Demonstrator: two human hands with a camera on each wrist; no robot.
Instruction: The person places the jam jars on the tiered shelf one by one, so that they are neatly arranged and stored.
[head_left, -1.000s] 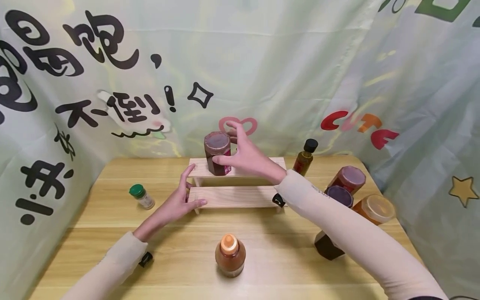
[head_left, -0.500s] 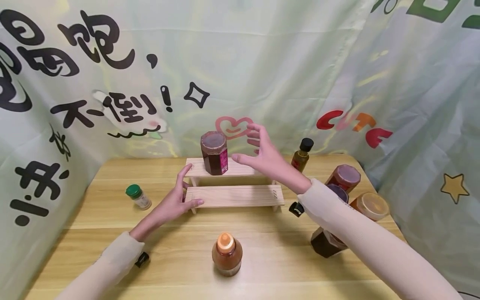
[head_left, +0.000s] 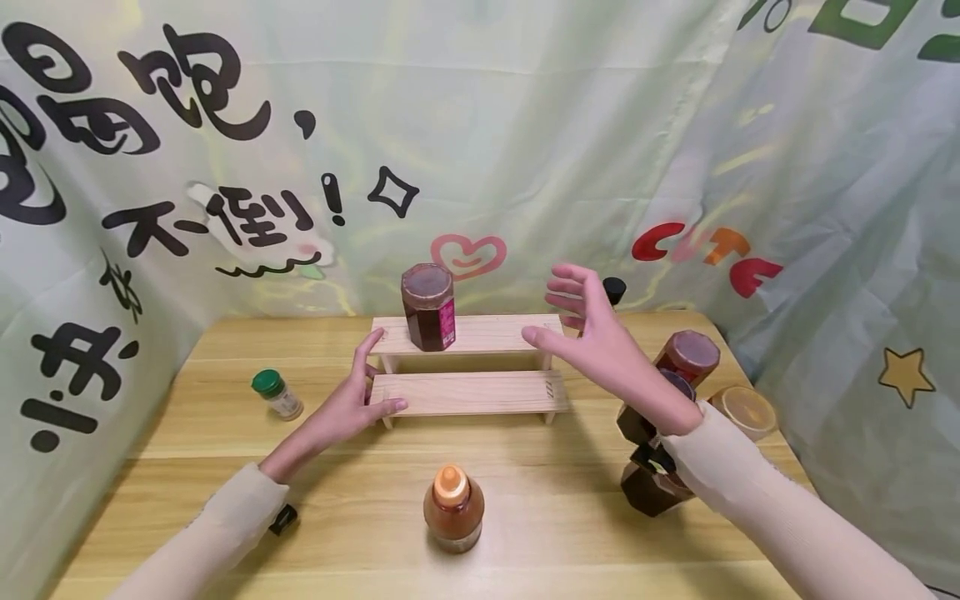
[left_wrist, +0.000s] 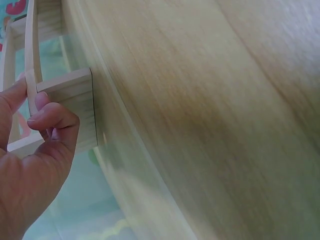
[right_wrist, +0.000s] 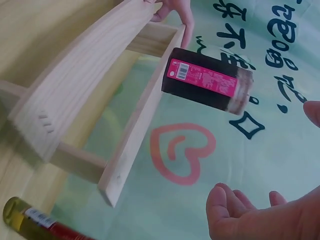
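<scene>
A two-step wooden rack (head_left: 468, 393) stands toward the back of the table. My left hand (head_left: 348, 404) holds its left end; in the left wrist view, the thumb and curled fingers of that hand (left_wrist: 37, 167) pinch a plank. On the upper step, toward the left, a dark jar with a pink label (head_left: 429, 307) stands upright. To the right of the jar and apart from it, my right hand (head_left: 603, 346) hovers with loosely bent fingers and holds nothing. It partly hides a black-capped bottle (head_left: 614, 290), whose yellowish body (right_wrist: 17, 212) shows in the right wrist view.
An orange-capped brown bottle (head_left: 453, 510) stands at the front middle of the table (head_left: 360, 533). A green-capped shaker (head_left: 277, 394) is left of the rack. Several jars, among them a red-lidded jar (head_left: 688, 357) and an amber-lidded jar (head_left: 744, 411), crowd the right side under the right forearm.
My right hand has let go of the jar on the upper step and moved away to the right. The left hand keeps its hold on the rack.
</scene>
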